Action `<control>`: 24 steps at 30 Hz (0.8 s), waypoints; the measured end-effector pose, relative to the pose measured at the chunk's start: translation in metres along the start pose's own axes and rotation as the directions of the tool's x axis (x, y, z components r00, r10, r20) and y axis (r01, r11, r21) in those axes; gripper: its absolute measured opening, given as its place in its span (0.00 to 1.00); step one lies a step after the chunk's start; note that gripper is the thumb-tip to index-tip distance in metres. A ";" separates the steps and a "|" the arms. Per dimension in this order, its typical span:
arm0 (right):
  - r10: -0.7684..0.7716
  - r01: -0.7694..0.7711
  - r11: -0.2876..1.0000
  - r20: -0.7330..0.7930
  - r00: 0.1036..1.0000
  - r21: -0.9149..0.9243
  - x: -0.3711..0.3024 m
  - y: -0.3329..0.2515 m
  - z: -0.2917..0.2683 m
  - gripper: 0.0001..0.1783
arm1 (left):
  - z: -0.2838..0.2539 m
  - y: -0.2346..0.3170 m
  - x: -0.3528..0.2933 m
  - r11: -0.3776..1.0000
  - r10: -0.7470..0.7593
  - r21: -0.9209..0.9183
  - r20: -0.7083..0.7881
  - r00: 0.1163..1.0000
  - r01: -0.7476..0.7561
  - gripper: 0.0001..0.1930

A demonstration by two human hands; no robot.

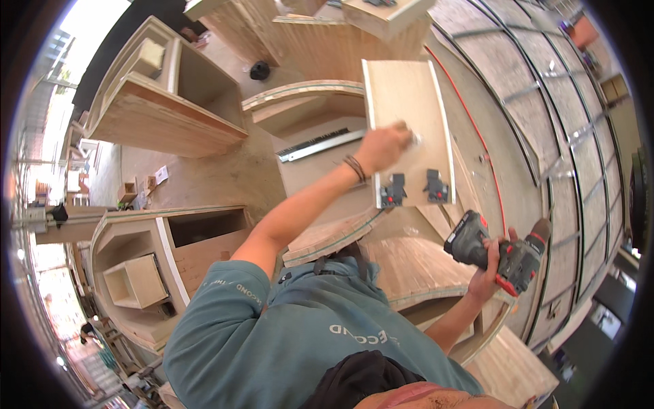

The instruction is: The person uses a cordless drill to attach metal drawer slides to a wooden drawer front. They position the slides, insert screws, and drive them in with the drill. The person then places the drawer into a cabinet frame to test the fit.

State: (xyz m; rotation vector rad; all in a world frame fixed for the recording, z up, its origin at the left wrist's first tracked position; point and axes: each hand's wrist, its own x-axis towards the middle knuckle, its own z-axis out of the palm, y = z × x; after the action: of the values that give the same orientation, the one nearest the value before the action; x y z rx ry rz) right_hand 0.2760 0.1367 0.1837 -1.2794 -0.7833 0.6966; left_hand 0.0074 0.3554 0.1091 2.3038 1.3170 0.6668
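Observation:
My right hand (485, 276) is wrapped round the handle of a black and red cordless drill (521, 262), held off to the right. My left hand (386, 148) is over a pale wooden panel (403, 85) with white edges, its fingers bunched and a little blurred. Something small and whitish shows at the fingertips, too unclear to name. Two dark grey clips with red dots, a left clip (393, 191) and a right clip (436, 187), are at the panel's near end. Left of the panel, a metal drawer slide (321, 145) lies partly behind my left hand.
Curved wooden cabinets surround me: one at the far left (170, 112), another at the near left (129, 235) with a small drawer box. A curved frame (300, 95) is beyond the slide. A red hose (470, 112) runs along the floor beside a metal grid (538, 85).

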 end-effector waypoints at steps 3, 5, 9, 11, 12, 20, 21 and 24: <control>0.036 -0.036 0.999 -0.045 0.998 -0.008 -0.001 -0.001 -0.001 0.30 | -0.021 -0.008 0.028 0.992 0.018 0.122 -0.234 0.972 0.011 0.05; 0.017 -0.018 0.999 -0.043 0.999 -0.029 -0.002 -0.002 -0.002 0.29 | -0.025 -0.017 0.047 0.994 0.016 0.103 -0.338 0.941 0.020 0.06; -0.004 0.002 0.999 -0.033 0.999 -0.039 -0.006 -0.001 -0.003 0.28 | -0.031 -0.012 0.056 0.993 0.120 0.059 -0.483 0.868 -0.105 0.05; 0.008 -0.009 1.000 -0.038 0.999 -0.024 -0.007 0.001 -0.007 0.28 | -0.037 0.001 0.046 0.996 0.081 0.013 -0.521 0.850 -0.087 0.05; 0.006 -0.007 1.000 -0.037 0.999 -0.028 -0.007 0.003 -0.009 0.28 | -0.039 0.009 0.038 0.997 0.042 -0.031 -0.522 0.852 -0.068 0.05; 0.075 -0.074 0.990 0.004 0.997 -0.122 -0.004 0.008 -0.008 0.26 | 0.000 -0.004 -0.020 0.999 0.019 0.046 -0.154 0.988 -0.012 0.05; 0.094 -0.090 0.987 0.027 0.995 -0.130 -0.005 0.008 -0.006 0.26 | 0.006 -0.010 -0.020 0.996 0.035 0.084 -0.154 0.987 -0.023 0.05; 0.133 -0.118 0.982 0.096 0.986 -0.147 -0.008 0.005 0.005 0.27 | 0.007 -0.009 -0.018 0.994 0.088 0.087 -0.292 0.952 -0.065 0.06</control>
State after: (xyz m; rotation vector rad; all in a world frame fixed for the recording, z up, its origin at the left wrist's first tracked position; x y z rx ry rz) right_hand 0.2670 0.1338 0.1783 -1.4386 -0.8547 0.8277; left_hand -0.0024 0.3434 0.0943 2.3959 1.4080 1.0374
